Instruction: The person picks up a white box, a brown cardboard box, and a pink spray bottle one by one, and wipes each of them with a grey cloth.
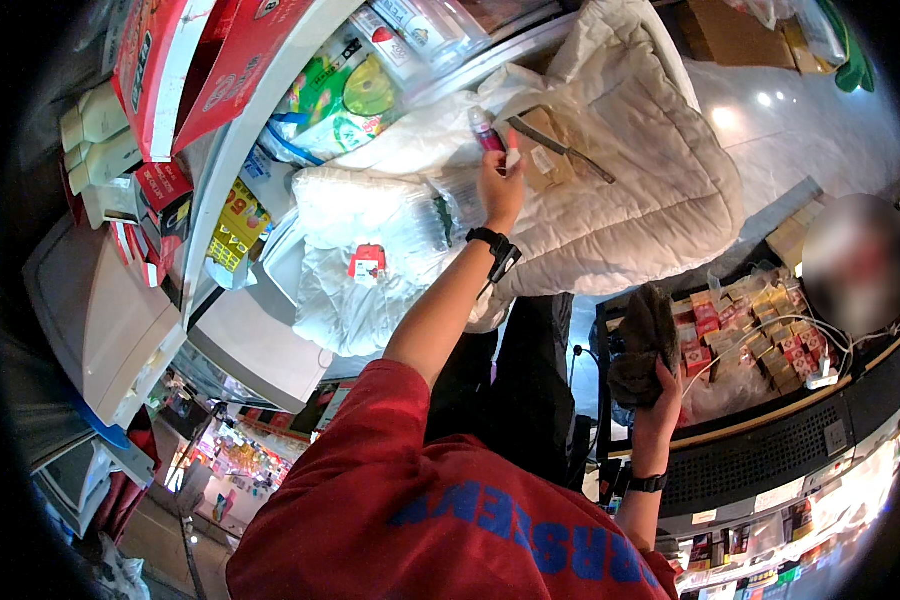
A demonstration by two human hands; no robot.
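Note:
My left hand [503, 192] reaches forward over a white quilt [630, 230], its fingers closed around a small pink-purple bottle [485, 132] with a clear top. Just beyond the fingers lie a long, thin dark tool with a curved end [580, 160] and a brown packet [552, 165] in clear plastic. Out to the right, my right hand [660, 400] grips a dark grey-brown cloth [645, 345] that hangs bunched above the fingers. What is inside the folds of the cloth is hidden.
A red and white card [367, 262] lies on the quilt. Behind stand a green packet [340, 90] and white bottles [400, 45]. Red boxes [215, 70] rise at the left. Right of the cloth, a case holds several small red and tan boxes [760, 335] with white cables [820, 325] across them.

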